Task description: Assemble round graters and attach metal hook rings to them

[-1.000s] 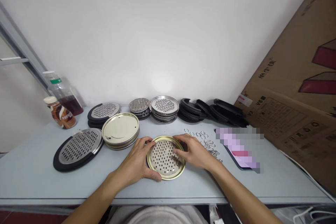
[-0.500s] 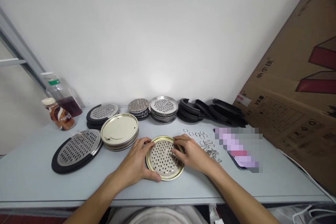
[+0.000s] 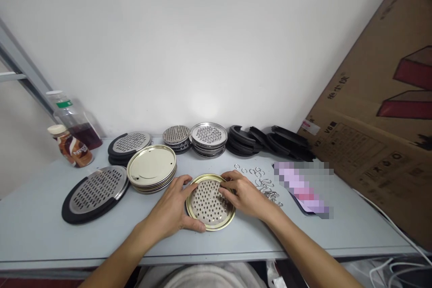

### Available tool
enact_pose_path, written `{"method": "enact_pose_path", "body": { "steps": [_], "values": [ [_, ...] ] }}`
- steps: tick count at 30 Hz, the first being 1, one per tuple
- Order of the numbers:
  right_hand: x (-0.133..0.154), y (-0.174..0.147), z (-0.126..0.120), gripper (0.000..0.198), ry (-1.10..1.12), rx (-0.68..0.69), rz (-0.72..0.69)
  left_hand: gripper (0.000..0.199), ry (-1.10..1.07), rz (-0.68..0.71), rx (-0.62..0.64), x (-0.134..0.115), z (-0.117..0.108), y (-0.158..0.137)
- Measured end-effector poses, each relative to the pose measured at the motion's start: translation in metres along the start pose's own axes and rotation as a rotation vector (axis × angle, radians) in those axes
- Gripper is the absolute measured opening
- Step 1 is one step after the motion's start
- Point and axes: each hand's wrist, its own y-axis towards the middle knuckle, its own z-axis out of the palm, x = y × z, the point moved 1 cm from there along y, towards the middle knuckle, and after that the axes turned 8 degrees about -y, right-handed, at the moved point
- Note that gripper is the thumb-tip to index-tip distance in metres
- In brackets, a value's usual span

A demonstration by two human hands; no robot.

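Round grater plate [image 3: 209,202] sits inside a gold rim [image 3: 218,227] on the table [image 3: 101,244]. The left hand [image 3: 171,212] hugs the rim, maybe to steady it; whether the right hand [image 3: 249,194] pinches, I can't tell.

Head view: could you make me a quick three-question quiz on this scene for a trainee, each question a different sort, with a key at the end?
1. Multiple choice: What do the left hand and the right hand both touch?
A) a brown cardboard box
B) a gold-rimmed perforated plate
C) a black ring

2. True or false: The small metal rings lie to the right of the gold-rimmed perforated plate.

3. Fill the gap: The bottle with dark liquid has a ____ band near its neck.

Key: 1. B; 2. True; 3. green
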Motion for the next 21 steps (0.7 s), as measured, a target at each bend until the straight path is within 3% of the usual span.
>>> {"method": "enact_pose_path", "body": {
  "steps": [10,21],
  "values": [
    [0.003,0.002,0.002,0.033,-0.092,-0.032,-0.065,0.100,0.159,0.058,0.032,-0.008,-0.005,0.002],
    [-0.010,0.002,0.006,0.025,0.047,-0.068,0.034,0.105,-0.007,0.065,-0.028,0.008,0.005,-0.003]
  ]
}}
